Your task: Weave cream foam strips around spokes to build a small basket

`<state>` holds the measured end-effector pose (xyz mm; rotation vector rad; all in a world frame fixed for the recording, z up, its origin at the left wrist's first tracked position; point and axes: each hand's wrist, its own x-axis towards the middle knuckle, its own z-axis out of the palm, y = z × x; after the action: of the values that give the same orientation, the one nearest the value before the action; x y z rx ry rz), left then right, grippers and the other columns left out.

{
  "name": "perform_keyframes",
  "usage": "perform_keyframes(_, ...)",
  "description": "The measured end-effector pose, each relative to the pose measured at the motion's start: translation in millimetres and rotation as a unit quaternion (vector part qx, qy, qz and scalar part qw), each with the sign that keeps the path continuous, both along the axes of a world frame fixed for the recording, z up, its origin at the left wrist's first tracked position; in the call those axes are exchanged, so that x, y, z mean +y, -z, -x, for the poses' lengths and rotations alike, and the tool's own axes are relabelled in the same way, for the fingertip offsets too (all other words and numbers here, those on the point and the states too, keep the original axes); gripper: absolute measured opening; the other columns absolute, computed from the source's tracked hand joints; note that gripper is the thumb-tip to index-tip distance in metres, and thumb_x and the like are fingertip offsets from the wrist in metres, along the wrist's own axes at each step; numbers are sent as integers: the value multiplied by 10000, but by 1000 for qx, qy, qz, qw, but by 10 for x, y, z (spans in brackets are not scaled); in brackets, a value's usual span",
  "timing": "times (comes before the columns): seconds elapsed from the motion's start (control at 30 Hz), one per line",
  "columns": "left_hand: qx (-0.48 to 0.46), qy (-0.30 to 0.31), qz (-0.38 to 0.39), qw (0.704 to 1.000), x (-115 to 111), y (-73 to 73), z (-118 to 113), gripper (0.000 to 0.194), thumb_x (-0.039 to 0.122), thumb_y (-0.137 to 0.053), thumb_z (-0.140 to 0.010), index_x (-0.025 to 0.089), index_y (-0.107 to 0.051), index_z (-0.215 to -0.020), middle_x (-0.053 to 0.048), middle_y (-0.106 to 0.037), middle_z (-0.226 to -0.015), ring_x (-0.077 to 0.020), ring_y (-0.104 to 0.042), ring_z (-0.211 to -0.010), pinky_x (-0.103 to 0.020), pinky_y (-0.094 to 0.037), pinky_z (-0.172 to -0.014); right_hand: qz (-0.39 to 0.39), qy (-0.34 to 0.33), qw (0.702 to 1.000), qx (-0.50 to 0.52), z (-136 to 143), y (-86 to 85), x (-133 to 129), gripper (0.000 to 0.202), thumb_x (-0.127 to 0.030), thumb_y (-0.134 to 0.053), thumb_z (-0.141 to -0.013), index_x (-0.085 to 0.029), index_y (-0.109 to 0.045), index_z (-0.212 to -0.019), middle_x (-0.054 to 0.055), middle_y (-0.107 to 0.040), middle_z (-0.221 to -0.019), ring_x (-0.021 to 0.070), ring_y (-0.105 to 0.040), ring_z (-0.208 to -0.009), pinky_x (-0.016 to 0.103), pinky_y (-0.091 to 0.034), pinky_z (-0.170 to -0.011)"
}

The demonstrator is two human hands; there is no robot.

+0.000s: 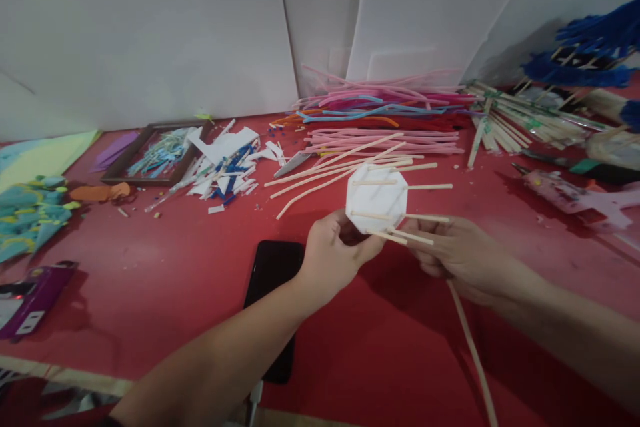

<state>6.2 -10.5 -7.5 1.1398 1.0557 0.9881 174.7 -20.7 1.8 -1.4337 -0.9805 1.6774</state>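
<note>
My left hand grips a white octagonal piece by its lower edge, held up above the red table. Several thin wooden sticks pass through or lie against this piece and jut out, mostly to the right. Close on the right, my right hand is closed around a long beige pipe cleaner, whose tail hangs down toward the table's front. Its fingertips are at the lower sticks, partly hidden behind them. More beige pipe cleaners lie on the table just behind the octagon.
Pink pipe cleaners are stacked at the back. A black phone lies under my left forearm. Paper scraps and a brown frame are left; a pink glue gun and bundled sticks are right.
</note>
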Motion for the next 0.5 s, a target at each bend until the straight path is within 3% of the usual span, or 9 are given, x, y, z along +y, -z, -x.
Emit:
perform_keyframes(0.13, -25, 7, 33, 999, 28, -20, -14, 236, 205, -794, -630, 159, -709, -845, -63, -793, -855, -173, -713, -750, -272, -560, -667, 3, -3, 1000, -8, -1, 3, 4, 621, -686, -883, -386, -178, -640, -646, -87, -393, -490, 14, -206, -409, 235, -125, -390)
perform_keyframes(0.27, -65, 16, 73, 995, 73, -66, -15, 197, 195, -830, -609, 151, -713, -761, -25, -746, -705, -115, -644, -616, -235, -516, -598, -15, 6, 999, -45, -38, 15, 5, 565, -677, -856, -478, -188, -647, -669, -88, -387, -477, 26, -217, -395, 238, -138, -375)
perform_keyframes(0.4, -95, 0, 152, 984, 100, -95, -17, 275, 172, -879, -560, 134, -735, -791, -22, -745, -702, -105, -658, -600, -226, -520, -593, -123, 7, 982, -142, -80, 21, -21, 460, -639, -775, -658, -195, -741, -774, -15, -548, -553, 77, -389, -458, 242, -259, -404)
perform_keyframes(0.5, -124, -13, 194, 973, 112, -103, -20, 289, 139, -897, -550, 125, -737, -791, -32, -760, -735, -115, -695, -636, -237, -545, -647, -232, 23, 948, -218, -89, 37, -62, 356, -551, -727, -747, -209, -770, -835, -1, -602, -576, 106, -480, -510, 245, -357, -455)
